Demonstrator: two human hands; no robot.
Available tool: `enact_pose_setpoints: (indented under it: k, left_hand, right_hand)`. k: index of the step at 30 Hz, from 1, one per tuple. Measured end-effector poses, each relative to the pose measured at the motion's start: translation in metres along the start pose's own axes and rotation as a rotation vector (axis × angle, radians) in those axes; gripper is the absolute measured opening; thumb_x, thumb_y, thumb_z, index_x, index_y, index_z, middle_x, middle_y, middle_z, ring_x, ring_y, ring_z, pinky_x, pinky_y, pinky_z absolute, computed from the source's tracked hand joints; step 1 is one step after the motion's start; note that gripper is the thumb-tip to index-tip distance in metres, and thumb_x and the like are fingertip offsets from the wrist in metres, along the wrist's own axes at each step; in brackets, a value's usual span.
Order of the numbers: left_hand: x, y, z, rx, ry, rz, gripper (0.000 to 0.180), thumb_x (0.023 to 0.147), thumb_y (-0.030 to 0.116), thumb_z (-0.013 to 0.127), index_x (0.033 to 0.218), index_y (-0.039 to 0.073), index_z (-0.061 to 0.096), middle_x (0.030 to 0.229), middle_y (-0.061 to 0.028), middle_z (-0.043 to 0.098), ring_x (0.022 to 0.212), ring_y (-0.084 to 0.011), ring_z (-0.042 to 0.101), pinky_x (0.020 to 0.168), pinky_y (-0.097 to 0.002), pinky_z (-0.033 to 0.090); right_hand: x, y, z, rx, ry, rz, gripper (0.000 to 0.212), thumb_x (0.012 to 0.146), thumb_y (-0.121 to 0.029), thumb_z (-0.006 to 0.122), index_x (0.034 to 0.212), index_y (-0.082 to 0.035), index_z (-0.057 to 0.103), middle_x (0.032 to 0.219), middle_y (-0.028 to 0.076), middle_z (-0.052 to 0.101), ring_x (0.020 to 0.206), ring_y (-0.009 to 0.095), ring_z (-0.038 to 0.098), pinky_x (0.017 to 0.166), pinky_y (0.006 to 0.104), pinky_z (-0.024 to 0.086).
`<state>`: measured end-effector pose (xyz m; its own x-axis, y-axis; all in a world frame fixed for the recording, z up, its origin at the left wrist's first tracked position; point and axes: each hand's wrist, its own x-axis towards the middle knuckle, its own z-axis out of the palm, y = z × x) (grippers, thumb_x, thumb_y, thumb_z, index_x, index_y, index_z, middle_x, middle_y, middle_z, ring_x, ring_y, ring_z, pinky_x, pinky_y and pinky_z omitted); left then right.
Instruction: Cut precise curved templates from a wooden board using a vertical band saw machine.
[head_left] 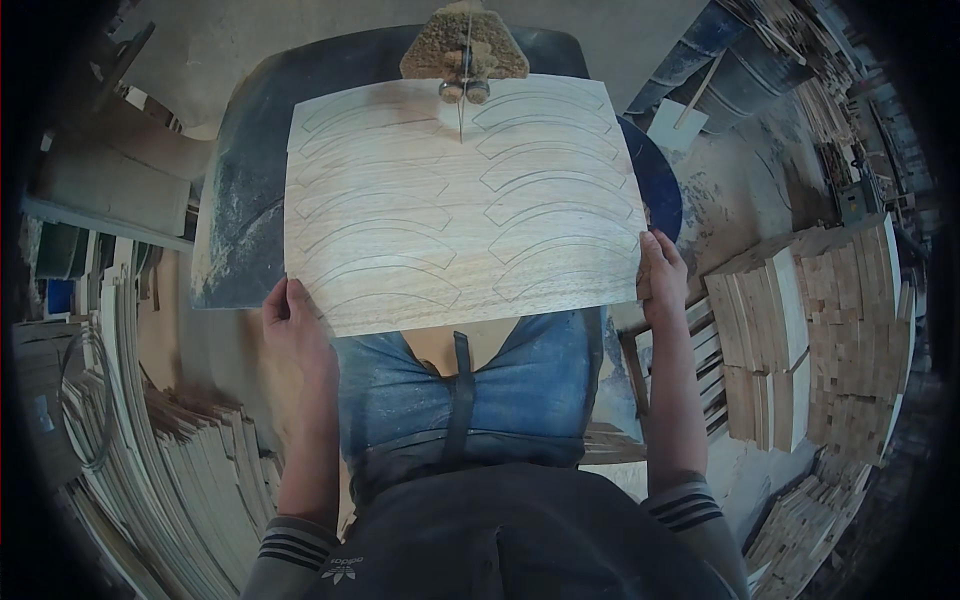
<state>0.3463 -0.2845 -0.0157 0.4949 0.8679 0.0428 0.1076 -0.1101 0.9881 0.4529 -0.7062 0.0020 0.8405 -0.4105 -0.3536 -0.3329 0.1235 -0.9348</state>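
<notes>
A pale wooden board (465, 215) lies across the dark saw table, marked with two columns of curved arc outlines. My left hand (290, 315) grips its near left corner, thumb on top. On the opposite side my right hand (662, 270) is closed on the right edge near the corner. At the far edge, a thin bandsaw blade (461, 115) comes down to the board from a dust-caked guide block (465, 45) with round rollers. Whether the blade has entered the wood cannot be made out surely. The undersides of both hands' grips are hidden.
The saw table (245, 220) shows around the board. Stacks of cut wood blocks (785, 340) stand at the right, dark drums (745, 75) at the far right. Upright thin boards (205, 460) lean at the left, near a grey panel (105, 190).
</notes>
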Motion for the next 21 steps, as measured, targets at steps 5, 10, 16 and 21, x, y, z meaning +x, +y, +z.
enact_pose_setpoints:
  k: [5,10,16,21]
  left_hand:
    - [0.010,-0.003,0.006,-0.030,-0.013,-0.026,0.024,0.094,0.015,0.062,0.107,-0.005,0.060,0.100,-0.0099,0.064,0.089,-0.0136,0.059,0.080,-0.0264,0.048]
    - [0.010,0.008,0.013,-0.007,-0.043,-0.015,0.024,0.094,0.015,0.061,0.109,-0.004,0.059,0.101,-0.0099,0.064,0.090,-0.0139,0.059,0.080,-0.0262,0.049]
    - [0.017,0.012,0.020,-0.023,-0.062,-0.078,0.027,0.095,0.017,0.060,0.111,-0.004,0.058,0.103,-0.0105,0.064,0.091,-0.0151,0.060,0.080,-0.0270,0.049]
    - [0.022,0.017,0.025,-0.005,-0.059,-0.076,0.026,0.094,0.016,0.061,0.111,-0.003,0.058,0.103,-0.0101,0.064,0.090,-0.0148,0.060,0.080,-0.0268,0.049]
  right_hand:
    - [0.011,0.006,0.000,0.030,-0.028,-0.017,0.056,0.087,-0.024,0.072,0.131,0.004,0.049,0.113,0.014,0.061,0.096,0.018,0.061,0.080,0.0289,0.050]
    - [0.015,0.004,0.003,-0.022,-0.035,-0.009,0.058,0.091,-0.022,0.067,0.135,0.008,0.044,0.121,0.015,0.059,0.106,0.018,0.060,0.088,0.0286,0.049]
    - [0.024,0.003,0.008,-0.017,-0.025,-0.062,0.056,0.087,-0.024,0.071,0.130,0.006,0.049,0.115,0.016,0.060,0.097,0.019,0.060,0.083,0.0295,0.049]
    - [0.023,0.002,0.017,-0.001,-0.019,-0.077,0.055,0.087,-0.024,0.071,0.128,0.006,0.051,0.115,0.018,0.060,0.097,0.020,0.060,0.083,0.0293,0.049]
